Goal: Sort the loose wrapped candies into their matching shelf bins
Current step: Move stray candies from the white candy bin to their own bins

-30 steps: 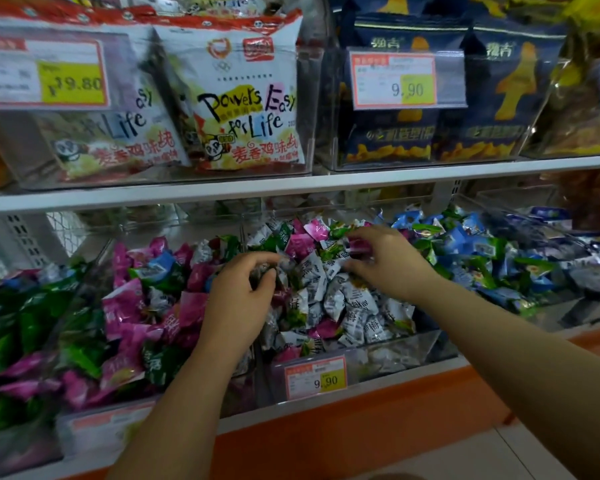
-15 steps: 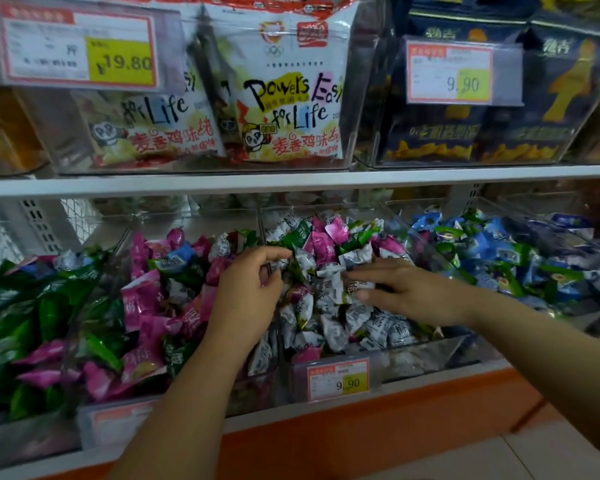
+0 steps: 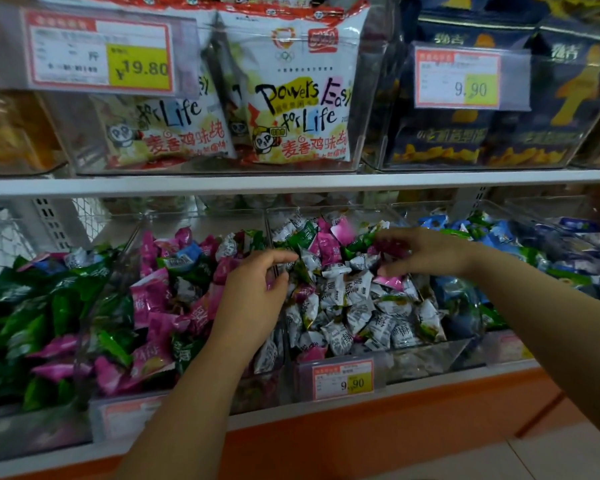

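Observation:
The middle clear bin (image 3: 433, 355) holds mostly white wrapped candies (image 3: 343, 306), with pink candies (image 3: 329, 242) and green ones mixed in at the back. The bin to its left (image 3: 125, 258) holds pink candies (image 3: 153, 303) mixed with green. My left hand (image 3: 253, 296) hovers at the divider between these two bins, fingers curved, its palm side hidden. My right hand (image 3: 426, 252) reaches left over the back of the middle bin, its fingers curled round a dark pink candy (image 3: 392, 244); this area is blurred.
A far-left bin (image 3: 0, 434) holds green candies and a right bin (image 3: 499, 216) blue and green ones. A 9.90 price tag (image 3: 343, 379) hangs on the middle bin. The upper shelf (image 3: 291, 183) with snack bags overhangs close above.
My right hand dipped flat into the white candies, then rose to the back of the bin onto a pink candy. My left hand stayed at the divider, and the view moved closer.

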